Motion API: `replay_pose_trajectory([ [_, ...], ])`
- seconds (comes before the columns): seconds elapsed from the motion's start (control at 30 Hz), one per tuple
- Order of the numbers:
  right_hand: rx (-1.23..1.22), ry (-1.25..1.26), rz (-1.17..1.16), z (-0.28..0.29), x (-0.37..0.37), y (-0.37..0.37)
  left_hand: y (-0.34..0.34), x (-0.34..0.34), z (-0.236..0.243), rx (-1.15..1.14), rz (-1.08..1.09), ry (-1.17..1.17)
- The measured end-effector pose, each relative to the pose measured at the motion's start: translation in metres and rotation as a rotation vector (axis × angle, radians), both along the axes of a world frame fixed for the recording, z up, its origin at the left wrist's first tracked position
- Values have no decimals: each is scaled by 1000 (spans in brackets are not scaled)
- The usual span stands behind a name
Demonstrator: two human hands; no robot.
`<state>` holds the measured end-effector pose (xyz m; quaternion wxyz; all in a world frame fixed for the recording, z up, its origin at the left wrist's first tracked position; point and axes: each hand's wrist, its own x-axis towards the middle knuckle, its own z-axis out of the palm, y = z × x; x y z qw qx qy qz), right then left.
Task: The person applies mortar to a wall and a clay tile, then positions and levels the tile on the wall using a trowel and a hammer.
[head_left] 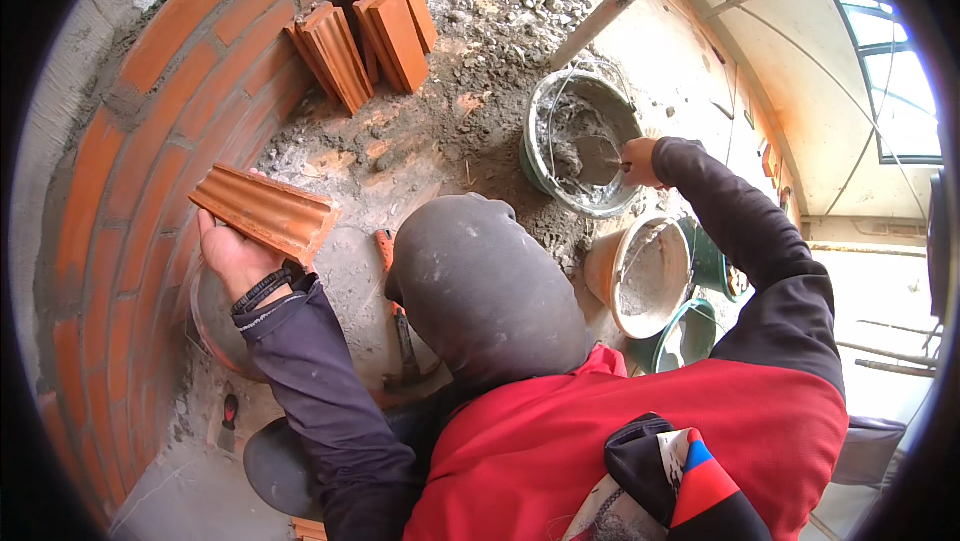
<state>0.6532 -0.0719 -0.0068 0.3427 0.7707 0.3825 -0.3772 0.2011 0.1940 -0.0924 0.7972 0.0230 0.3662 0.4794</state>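
**Brick in left grip, well apart from trowel at bucket**

Left grip (pixel 238 259): closed around a terracotta-orange, grooved clay brick (pixel 265 211), palm underneath, a fingertip showing at the far edge. Right grip (pixel 645 163): clenched on the handle of a grey metal trowel (pixel 600 161), the handle mostly covered by fingers. Blade sits at the wet grey mortar (pixel 580 121) inside a round, dark-green bucket (pixel 535 169).

Key relation: brick lies left of the trowel and somewhat nearer the body. Its long axis slants from upper left to lower right, left end pointing toward the orange brick wall (pixel 145 181). Left hand is nearer the wall, right hand nearer the mortar. Gap between brick and wall: cannot tell.

Appearance: lengthwise ridges and channels on the upward face; right end looks rougher. No mortar coat visible on that face.
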Motion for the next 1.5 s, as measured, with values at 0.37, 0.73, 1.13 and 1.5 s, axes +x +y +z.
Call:
replay_pose_trajectory([
  [0.37,237,394,-669,-16,7,-58,-7,18,11,-8,26,4],
  [0.73,354,755,-1321,-37,-3,-75,-8,31,11,-19,35,-24],
  [1.13,925,580,-1535,13,-60,-119,-11,54,18,113,72,-81],
  [1.5,1042,951,-648,125,-182,10,-35,97,43,256,91,-337],
])
